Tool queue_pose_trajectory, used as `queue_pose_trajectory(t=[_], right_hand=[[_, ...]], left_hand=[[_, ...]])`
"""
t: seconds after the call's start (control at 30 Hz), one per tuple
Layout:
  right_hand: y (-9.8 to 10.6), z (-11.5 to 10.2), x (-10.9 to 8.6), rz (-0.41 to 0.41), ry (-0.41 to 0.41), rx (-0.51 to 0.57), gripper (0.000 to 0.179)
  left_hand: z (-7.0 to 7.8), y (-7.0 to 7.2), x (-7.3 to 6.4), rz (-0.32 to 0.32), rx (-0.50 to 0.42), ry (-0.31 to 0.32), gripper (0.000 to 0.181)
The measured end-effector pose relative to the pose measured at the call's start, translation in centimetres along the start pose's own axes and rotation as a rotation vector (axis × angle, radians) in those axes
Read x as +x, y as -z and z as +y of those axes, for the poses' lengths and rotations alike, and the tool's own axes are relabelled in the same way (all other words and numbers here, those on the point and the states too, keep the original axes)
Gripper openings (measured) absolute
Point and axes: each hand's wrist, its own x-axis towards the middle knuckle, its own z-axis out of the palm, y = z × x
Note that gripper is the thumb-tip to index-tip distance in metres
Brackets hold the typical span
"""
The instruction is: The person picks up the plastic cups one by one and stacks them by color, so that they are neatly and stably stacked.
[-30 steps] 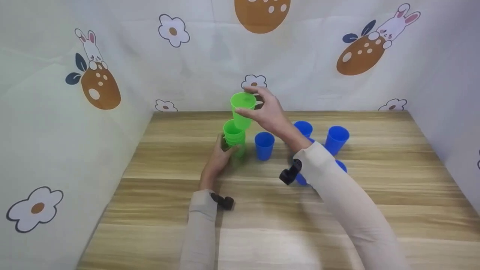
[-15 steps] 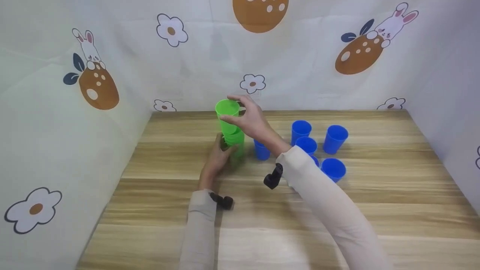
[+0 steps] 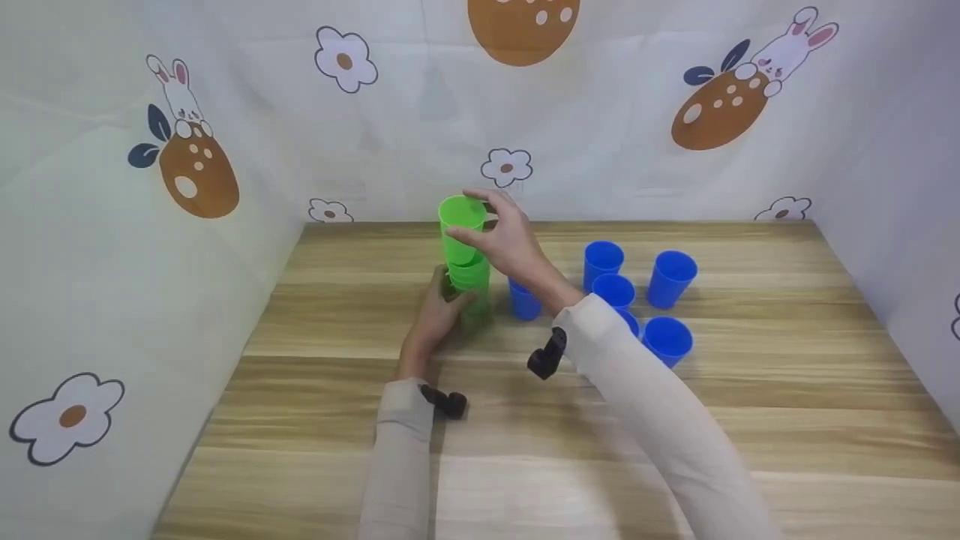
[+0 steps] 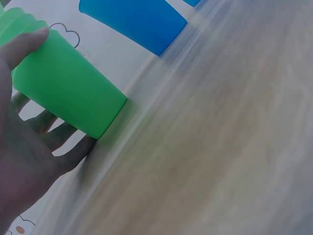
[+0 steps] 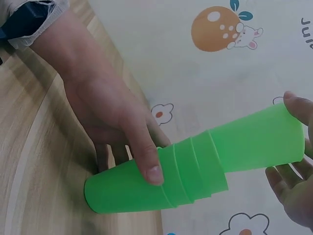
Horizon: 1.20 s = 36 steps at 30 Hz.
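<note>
presently: right hand grips one tapered green plastic cup, likely light, slick, best held near the top; left hand grips nested green plastic cups.

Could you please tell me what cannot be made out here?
Head: the right hand hides the upper part of a blue tapered plastic cup.
Head: the beige fabric right sleeve hides most of another blue cup.
Left wrist: left edge crops the top of the green tapered plastic cup stack.
Right wrist: the stack hides the base of the upper green cup.
</note>
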Motion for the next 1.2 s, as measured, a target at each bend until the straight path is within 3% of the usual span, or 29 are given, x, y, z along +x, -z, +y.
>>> queue_pose_trajectory(t=[0.4, 0.6, 0.9, 1.2], right_hand=[[0.0, 1.7, -0.5, -0.05, -0.012, -0.086, 0.069], [0.9, 2.3, -1.4, -0.071, -0.033, -0.06, 0.068], [4.8, 2.1, -3.4, -0.079, -0.07, -0.015, 0.064], [9.4, 3.3, -6.3, -0.075, -0.021, -0.007, 0.059]], left_hand=[[-0.1, -0.2, 0.2, -0.014, -0.043, -0.006, 0.06], [-0.1, -0.2, 0.1, -0.028, -0.034, 0.01, 0.064], [0.1, -0.1, 0.0, -0.004, 0.013, 0.035, 0.07], [0.4, -0.1, 0.2, 0.029, 0.0, 0.053, 0.071]])
